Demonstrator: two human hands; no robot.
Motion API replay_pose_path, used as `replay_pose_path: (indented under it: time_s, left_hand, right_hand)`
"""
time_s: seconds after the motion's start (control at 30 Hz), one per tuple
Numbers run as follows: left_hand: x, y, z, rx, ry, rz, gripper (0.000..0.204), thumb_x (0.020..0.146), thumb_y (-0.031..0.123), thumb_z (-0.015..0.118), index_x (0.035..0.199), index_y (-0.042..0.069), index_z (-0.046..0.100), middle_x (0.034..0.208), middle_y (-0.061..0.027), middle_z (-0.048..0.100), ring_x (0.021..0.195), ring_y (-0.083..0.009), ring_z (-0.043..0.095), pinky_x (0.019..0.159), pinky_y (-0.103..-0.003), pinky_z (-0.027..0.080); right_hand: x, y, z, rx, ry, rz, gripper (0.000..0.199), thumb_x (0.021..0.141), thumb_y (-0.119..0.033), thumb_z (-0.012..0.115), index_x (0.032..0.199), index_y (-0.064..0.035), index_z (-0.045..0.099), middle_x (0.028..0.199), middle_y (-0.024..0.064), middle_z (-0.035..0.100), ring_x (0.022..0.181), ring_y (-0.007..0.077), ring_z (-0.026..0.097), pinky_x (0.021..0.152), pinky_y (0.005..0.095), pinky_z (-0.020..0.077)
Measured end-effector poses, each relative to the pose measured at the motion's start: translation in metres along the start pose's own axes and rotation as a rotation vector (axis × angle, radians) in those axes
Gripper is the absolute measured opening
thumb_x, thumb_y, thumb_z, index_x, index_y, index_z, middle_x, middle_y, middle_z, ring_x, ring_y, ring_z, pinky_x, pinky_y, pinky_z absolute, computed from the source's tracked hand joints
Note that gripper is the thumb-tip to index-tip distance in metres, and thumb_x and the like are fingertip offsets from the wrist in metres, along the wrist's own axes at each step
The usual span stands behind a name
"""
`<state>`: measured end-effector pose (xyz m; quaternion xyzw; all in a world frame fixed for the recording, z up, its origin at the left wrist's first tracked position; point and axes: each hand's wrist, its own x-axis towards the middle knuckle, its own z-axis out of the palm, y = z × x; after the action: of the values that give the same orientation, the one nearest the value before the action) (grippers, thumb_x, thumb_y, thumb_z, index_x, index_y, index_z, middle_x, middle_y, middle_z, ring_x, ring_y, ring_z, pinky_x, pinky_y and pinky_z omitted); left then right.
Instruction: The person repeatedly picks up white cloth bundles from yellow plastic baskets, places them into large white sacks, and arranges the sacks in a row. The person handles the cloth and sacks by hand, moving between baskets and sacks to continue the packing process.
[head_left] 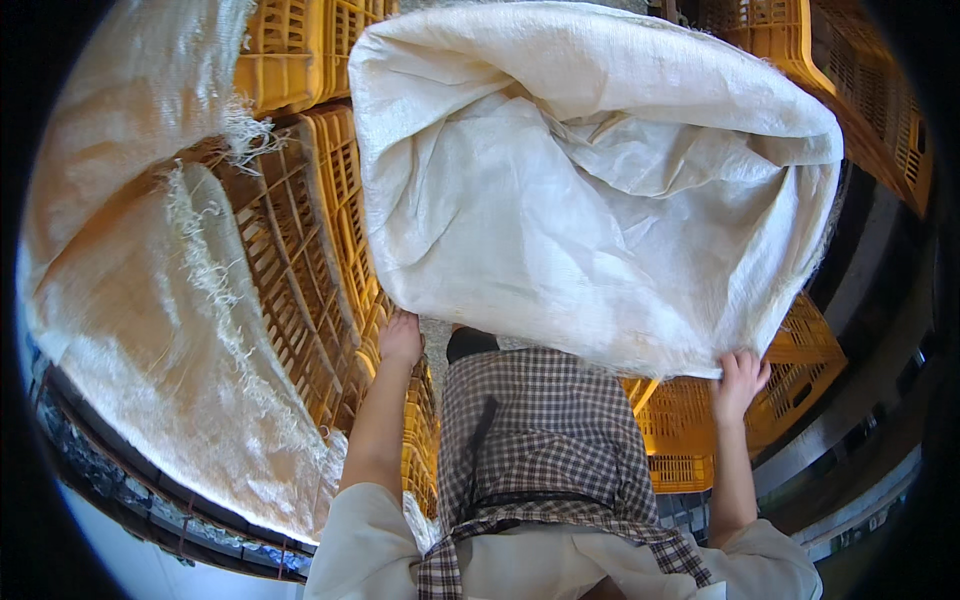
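Observation:
A large white woven sack (520, 220) spreads in front of me with its mouth facing up. Its rim is folded over and its inside is creased. At the near left corner of the rim, my left hand (402, 338) grips the edge, its fingers partly hidden by the cloth. My right hand (740, 380) is closed on the near right edge, fingers curled over the fabric. Whatever lies deep inside the sack is hidden by its folds.
Yellow plastic crates (335, 190) stand along my left, with a frayed white woven sheet (150, 300) draped beside them. Another yellow crate (680, 430) sits below my right forearm. More crates (760, 35) are at the far right. I wear a checked apron (545, 430).

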<state>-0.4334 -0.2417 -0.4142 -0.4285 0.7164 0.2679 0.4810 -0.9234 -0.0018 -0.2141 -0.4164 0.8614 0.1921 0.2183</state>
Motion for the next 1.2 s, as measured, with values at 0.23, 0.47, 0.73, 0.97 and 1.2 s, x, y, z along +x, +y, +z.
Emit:
replay_pose_path:
  time_s: [0.23, 0.47, 0.73, 0.97, 1.2]
  left_hand:
    - [0.013, 0.031, -0.021, -1.775, 0.194, -0.603, 0.042, 0.09, 0.037, 0.046, 0.119, 0.008, 0.052, 0.111, -0.01, 0.06, 0.1, -0.0283, 0.058, 0.082, -0.041, 0.045]
    - [0.02, 0.044, -0.049, -1.901, 0.389, -0.246, 0.042, 0.094, 0.026, 0.046, 0.126, 0.002, 0.034, 0.122, -0.0146, 0.05, 0.103, -0.0321, 0.053, 0.086, -0.04, 0.043]
    - [0.056, 0.024, -0.013, -1.12, 0.555, -0.305, 0.041, 0.089, 0.014, 0.048, 0.121, -0.008, 0.035, 0.115, -0.0274, 0.05, 0.104, -0.037, 0.053, 0.089, -0.041, 0.041]
    - [0.054, 0.019, -0.028, -0.935, 0.458, -0.377, 0.046, 0.089, 0.014, 0.048, 0.122, -0.012, 0.03, 0.117, -0.031, 0.049, 0.106, -0.042, 0.051, 0.09, -0.044, 0.039]
    - [0.052, 0.013, -0.025, -0.954, 0.271, -0.465, 0.048, 0.089, 0.019, 0.048, 0.122, -0.011, 0.03, 0.114, -0.032, 0.051, 0.104, -0.0434, 0.052, 0.089, -0.045, 0.04]
  right_hand:
    - [-0.053, 0.041, 0.041, 0.078, 0.086, -0.018, 0.034, 0.079, -0.015, 0.06, 0.112, -0.0104, 0.056, 0.12, 0.0104, 0.048, 0.123, 0.0328, 0.038, 0.101, 0.051, 0.0251]
    - [-0.024, 0.028, 0.058, 0.132, 0.229, 0.574, 0.027, 0.081, -0.021, 0.061, 0.099, -0.0032, 0.053, 0.11, 0.02, 0.046, 0.109, 0.037, 0.041, 0.087, 0.0467, 0.0355]
    - [-0.012, 0.066, 0.095, 1.437, 0.181, 0.887, 0.02, 0.085, -0.003, 0.054, 0.104, 0.0041, 0.054, 0.089, 0.0081, 0.062, 0.072, 0.0138, 0.06, 0.06, 0.0262, 0.0483]
    - [0.014, 0.093, 0.074, 1.35, -0.242, 0.879, 0.014, 0.085, -0.013, 0.06, 0.095, -0.0027, 0.061, 0.089, 0.0065, 0.065, 0.068, 0.0091, 0.059, 0.049, 0.0222, 0.0424]
    - [0.043, 0.093, 0.049, 0.992, -0.114, 0.516, 0.042, 0.087, -0.019, 0.057, 0.124, -0.0008, 0.049, 0.121, 0.0161, 0.056, 0.109, 0.028, 0.053, 0.092, 0.0358, 0.0416]
